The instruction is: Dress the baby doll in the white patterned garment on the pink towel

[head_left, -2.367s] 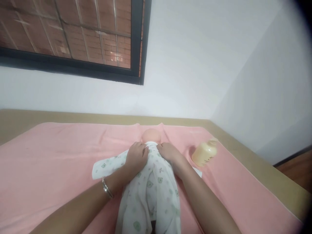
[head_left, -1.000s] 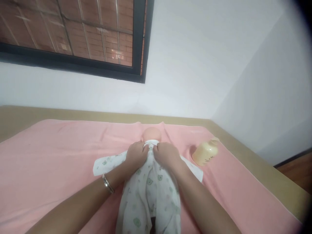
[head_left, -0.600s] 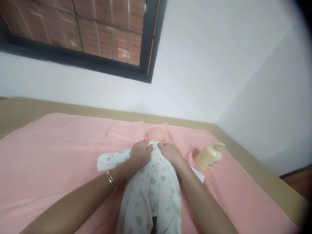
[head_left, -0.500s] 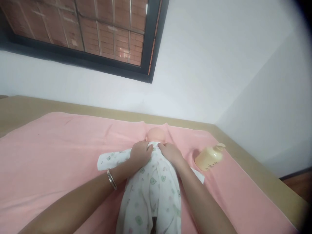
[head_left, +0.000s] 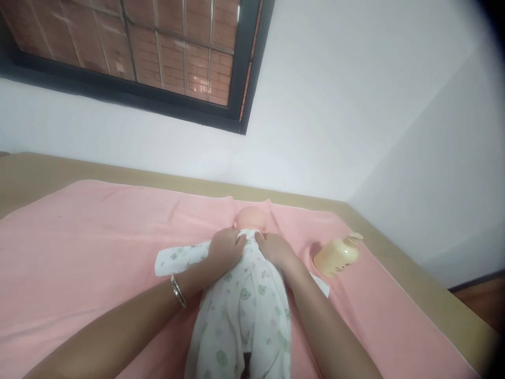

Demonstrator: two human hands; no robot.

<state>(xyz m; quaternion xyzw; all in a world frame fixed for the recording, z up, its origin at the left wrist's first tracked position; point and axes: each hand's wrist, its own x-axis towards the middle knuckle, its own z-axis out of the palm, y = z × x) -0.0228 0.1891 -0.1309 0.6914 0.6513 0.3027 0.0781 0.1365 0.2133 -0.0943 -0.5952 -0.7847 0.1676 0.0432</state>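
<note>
A baby doll [head_left: 246,289] in a white long-sleeved garment with green and pink prints lies on a pink cloth [head_left: 98,247]. Its bald head [head_left: 251,218] points away from me, and no face shows. My left hand [head_left: 226,250] curls over the doll's left-side shoulder in view, thumb on the cloth near the neck. Opposite it, my right hand [head_left: 278,248] wraps the other shoulder, its thumb also by the neck. The fingertips of both hands are largely hidden. One sleeve [head_left: 181,259] stretches out to the left; the right sleeve [head_left: 321,286] is partly behind my forearm.
A pale yellow pump bottle [head_left: 337,257] stands on the cloth, right of the doll. The tan table edge [head_left: 189,181] runs along a white wall [head_left: 315,105]. Above is a dark-framed window [head_left: 240,68] with bars. A silver bangle [head_left: 178,291] circles my left wrist.
The whole scene has shifted very slightly left in view. Both hands keep their places on the doll's shoulders.
</note>
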